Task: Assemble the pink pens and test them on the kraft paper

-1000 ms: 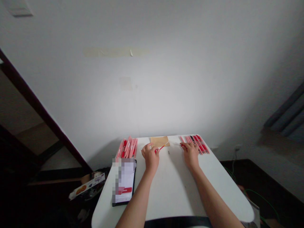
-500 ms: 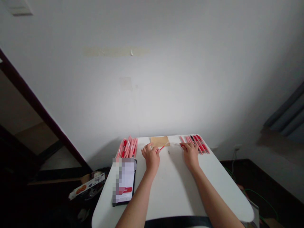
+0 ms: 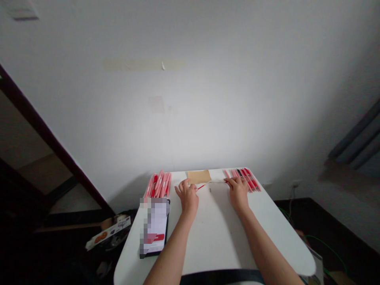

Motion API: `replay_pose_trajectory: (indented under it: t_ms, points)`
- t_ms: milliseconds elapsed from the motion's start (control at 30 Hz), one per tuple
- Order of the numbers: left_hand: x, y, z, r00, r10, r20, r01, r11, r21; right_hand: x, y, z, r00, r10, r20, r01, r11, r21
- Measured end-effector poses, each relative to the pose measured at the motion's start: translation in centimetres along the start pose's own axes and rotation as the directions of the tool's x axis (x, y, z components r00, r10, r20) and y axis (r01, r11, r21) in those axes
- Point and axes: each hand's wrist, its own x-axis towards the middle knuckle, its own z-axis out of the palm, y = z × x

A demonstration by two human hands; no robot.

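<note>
My left hand (image 3: pixel 189 198) is closed in a pinch on a thin red pen refill (image 3: pixel 201 187) with a yellowish far end. It points right, a little away from me. My right hand (image 3: pixel 238 193) pinches a thin pale stick (image 3: pixel 218 181), which points left. Its kind is too small to tell. The two thin ends come close together or touch between my hands; I cannot tell which. A tiny dark cylinder (image 3: pixel 210 190) lies on the white table (image 3: pixel 213 237) just below them. Beside my right fingers is a row of red and pink pens (image 3: pixel 251 180).
A pile of pink and red pens (image 3: pixel 160 184) lies at the table's back left. A brown paper piece (image 3: pixel 198 176) is at the back edge, against the wall. A phone or tablet (image 3: pixel 156 227) with a blurred screen lies left of my left forearm.
Both hands keep their pinches in nearly the same place. The red refill and the pale stick lie at a slightly flatter angle, and the view has shifted a little.
</note>
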Motion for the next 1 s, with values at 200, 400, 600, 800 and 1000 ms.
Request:
replay_pose_trajectory:
  t_ms: [200,400,600,800,1000]
  points:
    - [0.1,-0.3,0.1,0.998,0.055,0.01,-0.055,0.998,0.03,0.2,0.4,-0.4,0.997,-0.066,0.03,0.067,0.997,-0.036]
    - [0.3,-0.5,0.0,0.995,0.099,0.025,-0.1,0.994,0.041,0.3,0.7,-0.5,0.997,-0.077,0.031,0.078,0.997,-0.027]
    - [0.5,-0.4,-0.2,0.985,0.167,0.037,-0.168,0.985,0.027,0.5,0.4,-1.0,0.993,-0.108,0.054,0.106,0.994,0.024]
    - [0.5,-0.2,-0.1,0.983,0.178,0.037,-0.177,0.984,-0.028,0.4,-0.7,-1.5,0.985,-0.143,0.091,0.137,0.988,0.073]
    - [0.4,0.4,-0.5,0.977,0.214,-0.006,-0.213,0.971,-0.112,0.3,-1.2,-0.9,0.97,-0.198,0.139,0.176,0.973,0.151]
